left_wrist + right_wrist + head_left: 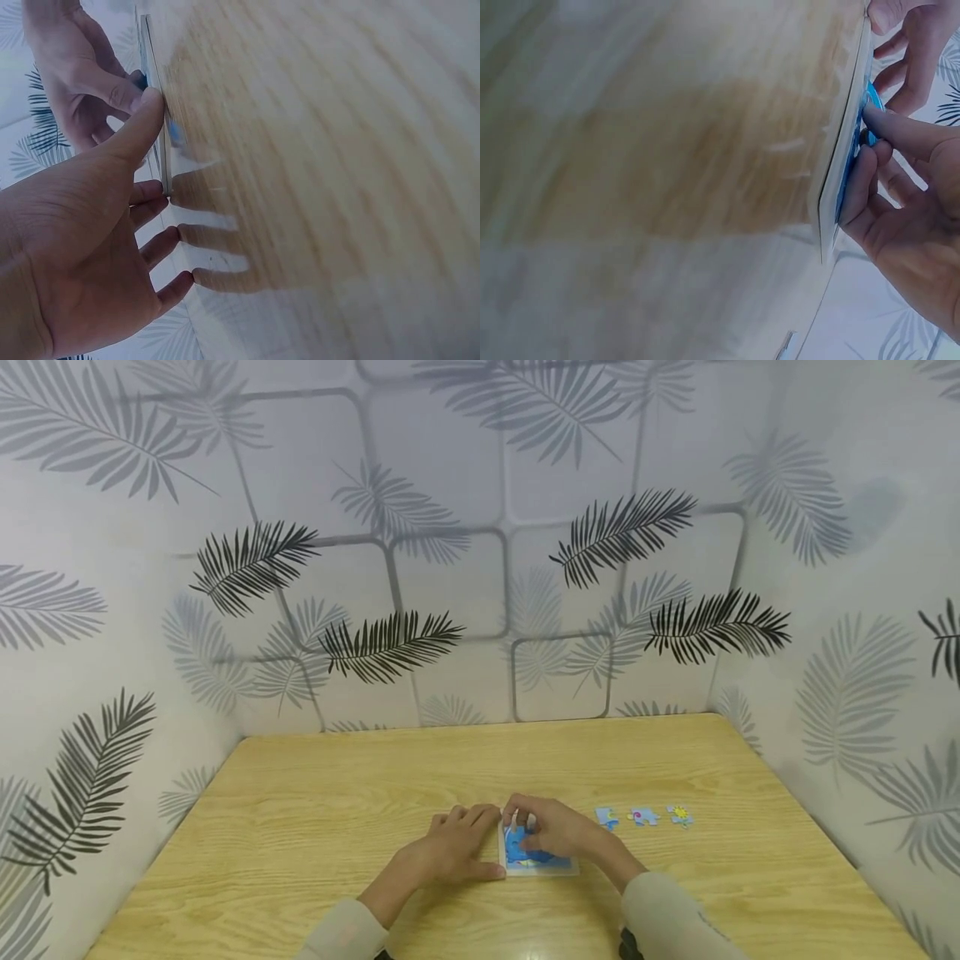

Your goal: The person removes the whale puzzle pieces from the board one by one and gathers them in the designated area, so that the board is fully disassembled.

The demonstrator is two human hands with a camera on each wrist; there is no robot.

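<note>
A small jigsaw puzzle board [540, 872] with a pale rim and a blue picture lies on the table. My left hand [459, 847] rests at its left side, thumb by the near corner and index finger by the far one. The left wrist view shows this left hand [82, 247] with fingers spread, their tips on the tabletop. Over the board, my right hand [558, 828] pinches a blue puzzle piece [875, 96] between thumb and fingers, tilted up from the picture. Its other fingers touch the board; the right hand [915, 202] hides part of the picture.
To the right of the board, loose puzzle pieces lie in a row: a pale blue one [606, 817], one with a pink swirl [643, 816] and one with a yellow sun [679, 814]. The wooden table [337, 793] meets leaf-patterned walls [450, 568] behind and at both sides.
</note>
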